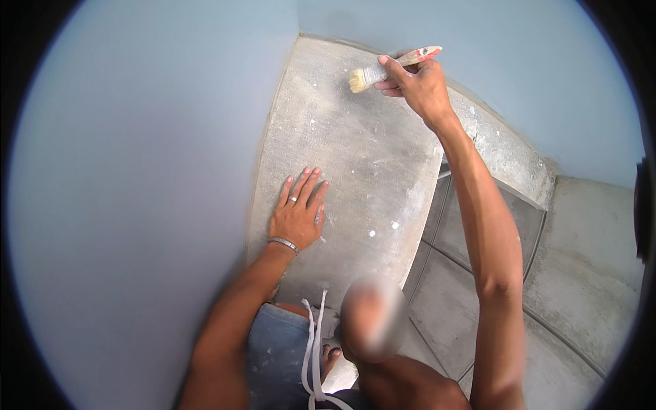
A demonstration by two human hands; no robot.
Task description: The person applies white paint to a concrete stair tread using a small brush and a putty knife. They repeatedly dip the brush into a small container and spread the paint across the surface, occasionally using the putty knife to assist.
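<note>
My right hand (pixel 417 82) grips a flat paintbrush (pixel 376 75) by its ferrule and handle. The brush has pale yellowish bristles and a worn wooden handle with red paint, and its bristles point left over the far part of a grey slab (pixel 353 154). My left hand (pixel 297 215), with a ring and a bracelet, lies palm down with spread fingers on the slab near its left edge. White paint spots (pixel 394 225) and dusty smears mark the slab's surface. Whether the bristles touch the slab cannot be told.
A blue-grey wall (pixel 143 154) runs along the left, and another wall (pixel 492 56) stands behind. A narrow ledge (pixel 502 143) continues to the right. Lower down at the right lie grey floor tiles (pixel 446 302). My knee in blue denim (pixel 279 348) is close to the slab's near end.
</note>
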